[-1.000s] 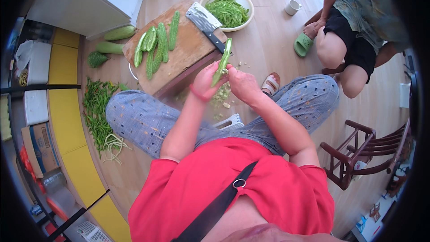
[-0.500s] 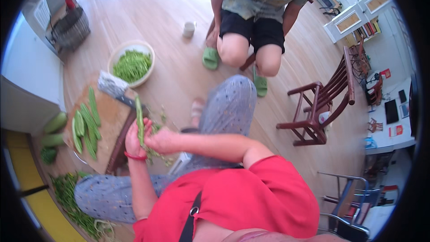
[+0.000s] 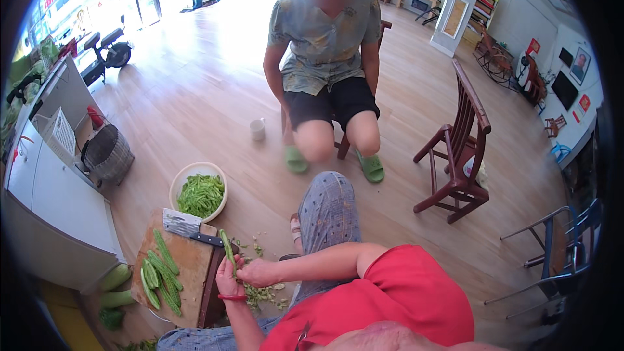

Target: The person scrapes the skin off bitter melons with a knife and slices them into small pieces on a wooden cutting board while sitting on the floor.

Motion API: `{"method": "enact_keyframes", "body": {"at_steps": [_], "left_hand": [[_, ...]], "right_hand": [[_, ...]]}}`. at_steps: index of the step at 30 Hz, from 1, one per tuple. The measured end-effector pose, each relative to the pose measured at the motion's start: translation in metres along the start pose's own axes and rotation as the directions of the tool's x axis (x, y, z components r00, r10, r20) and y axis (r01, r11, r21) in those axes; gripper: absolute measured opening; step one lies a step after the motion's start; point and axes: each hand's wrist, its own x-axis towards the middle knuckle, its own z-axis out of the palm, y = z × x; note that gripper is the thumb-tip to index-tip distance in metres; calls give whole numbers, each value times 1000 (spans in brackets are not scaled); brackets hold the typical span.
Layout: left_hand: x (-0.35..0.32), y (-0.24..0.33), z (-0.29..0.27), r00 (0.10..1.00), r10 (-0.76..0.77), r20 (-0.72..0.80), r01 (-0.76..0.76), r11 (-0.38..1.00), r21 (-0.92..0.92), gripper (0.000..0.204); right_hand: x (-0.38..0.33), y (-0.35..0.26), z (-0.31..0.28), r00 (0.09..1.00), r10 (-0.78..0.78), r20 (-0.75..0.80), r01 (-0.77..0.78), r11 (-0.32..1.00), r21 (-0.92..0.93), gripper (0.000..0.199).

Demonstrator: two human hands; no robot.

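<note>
View's swung up & a bit L vs 0.5 s ago: hands, board & bowl all sit lower in frame, and the seated person [image 3: 325, 58] at 12 o'clock now shows to the shoulders & above. Relative to the board, hands hardly shifted. Reads as head lifting, not a new step; work on the one pc prob. carries on, just w/ less direct watch.

Gourd pc [image 3: 227, 244], long, green, is at approx 7 o'clock from frame ctr, held up off the board's R edge, top end leaning to 11. L hand [image 3: 227, 281] is clamped on its lower part, fingers wrapped round. R hand [image 3: 259, 273] is at the same lower end, fingers curled in & apparently touching; can't tell if it's pinching the pc or smth off it, too small.

Abt them: scraps [image 3: 261, 296] on floor just below the hands. Chopping board [image 3: 190, 268] at 8 w/ several cut gourd pcs [image 3: 170, 275] on it, no obvious change there, so seemingly none added. Cleaver [image 3: 182, 223] lies across board's top edge, handle pointing to 4, near the held pc. Bowl [image 3: 173, 190] of green slices [image 3: 201, 196] btwn 8 & 9, just past the blade. Mug [image 3: 257, 130] at 10, well apart.
</note>
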Motion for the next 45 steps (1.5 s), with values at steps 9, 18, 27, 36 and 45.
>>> {"method": "enact_keyframes", "body": {"at_steps": [9,18,27,36,45], "left_hand": [[5,29,-19,991,16,-133,-20,1000,-24,26],[3,27,-9,999,5,-51,-6,1000,-10,22],[1,29,-3,999,31,12,-32,998,48,18],[-3,28,5,998,40,46,-48,977,207,21],[-8,21,10,997,-21,74,1,965,264,16]], "right_hand": [[0,-4,2,988,30,151,-19,997,-73,18],[13,18,2,924,383,17,-383,922,52,35],[19,26,0,862,472,-187,-350,819,454,31],[22,47,13,801,586,-128,-300,576,760,22],[19,29,-19,789,614,4,-127,157,979,14]]}}
